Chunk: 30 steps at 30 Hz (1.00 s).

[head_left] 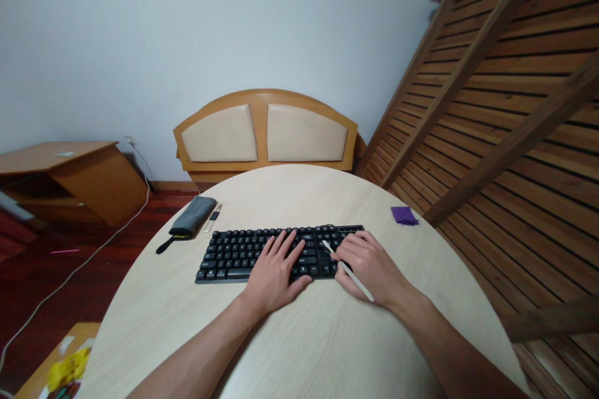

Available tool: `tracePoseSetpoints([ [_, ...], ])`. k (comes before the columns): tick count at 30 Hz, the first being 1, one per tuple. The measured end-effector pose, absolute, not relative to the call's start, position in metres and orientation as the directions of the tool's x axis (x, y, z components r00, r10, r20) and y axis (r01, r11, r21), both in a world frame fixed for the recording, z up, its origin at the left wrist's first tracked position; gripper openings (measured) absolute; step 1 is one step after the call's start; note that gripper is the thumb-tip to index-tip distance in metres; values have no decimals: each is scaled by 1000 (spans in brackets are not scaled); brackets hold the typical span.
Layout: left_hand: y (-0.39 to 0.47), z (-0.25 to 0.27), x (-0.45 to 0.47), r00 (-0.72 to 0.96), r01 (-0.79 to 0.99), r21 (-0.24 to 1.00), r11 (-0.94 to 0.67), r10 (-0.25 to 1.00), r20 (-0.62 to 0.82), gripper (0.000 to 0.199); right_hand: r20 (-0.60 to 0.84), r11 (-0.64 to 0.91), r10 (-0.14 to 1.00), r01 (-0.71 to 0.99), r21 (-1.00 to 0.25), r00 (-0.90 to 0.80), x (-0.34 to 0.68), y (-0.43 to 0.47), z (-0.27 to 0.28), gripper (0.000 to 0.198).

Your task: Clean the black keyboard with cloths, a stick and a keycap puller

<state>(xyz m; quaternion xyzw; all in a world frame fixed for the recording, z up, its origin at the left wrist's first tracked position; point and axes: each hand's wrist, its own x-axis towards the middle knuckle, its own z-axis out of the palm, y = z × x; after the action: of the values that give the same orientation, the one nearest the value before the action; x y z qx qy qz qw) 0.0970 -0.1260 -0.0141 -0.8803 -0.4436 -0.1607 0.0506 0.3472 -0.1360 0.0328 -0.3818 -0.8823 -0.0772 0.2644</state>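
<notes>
A black keyboard [238, 254] lies flat on the round pale table [299, 349]. My left hand [276, 268] rests palm down on its middle, fingers spread over the keys and thumb by the near edge. Over the number pad, my right hand [367, 265] is closed around a slim white toothbrush-like stick [355, 282]. Its small tip points up and left, close to the keys; whether it touches them I cannot tell. My right hand covers part of the number pad.
At the table's left lie a grey pouch [194, 217] with a black strap and a small black item with pale bands [214, 216]. A folded purple cloth [404, 216] is at the right. Beyond stand a headboard [262, 128] and a slatted wooden frame [491, 106].
</notes>
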Motion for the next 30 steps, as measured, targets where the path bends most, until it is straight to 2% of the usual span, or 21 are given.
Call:
tracePoseSetpoints([
  [6,-126,-14,97,558,797,55,-601,769,313,73,575,655,638,753,-56,-512,361,-129,33,19],
  [11,-126,-15,97,557,798,54,-600,769,314,74,521,620,682,783,-40,-514,366,-118,26,25],
  [19,-125,-15,97,545,805,64,-589,779,310,75,467,637,687,771,-18,-557,360,-120,28,24],
  [26,-115,-17,93,488,845,66,-531,815,313,74,445,703,641,711,-15,-625,357,-133,33,16],
  [30,-113,-15,90,483,851,52,-523,818,313,72,483,697,640,716,-39,-597,371,-133,40,19],
])
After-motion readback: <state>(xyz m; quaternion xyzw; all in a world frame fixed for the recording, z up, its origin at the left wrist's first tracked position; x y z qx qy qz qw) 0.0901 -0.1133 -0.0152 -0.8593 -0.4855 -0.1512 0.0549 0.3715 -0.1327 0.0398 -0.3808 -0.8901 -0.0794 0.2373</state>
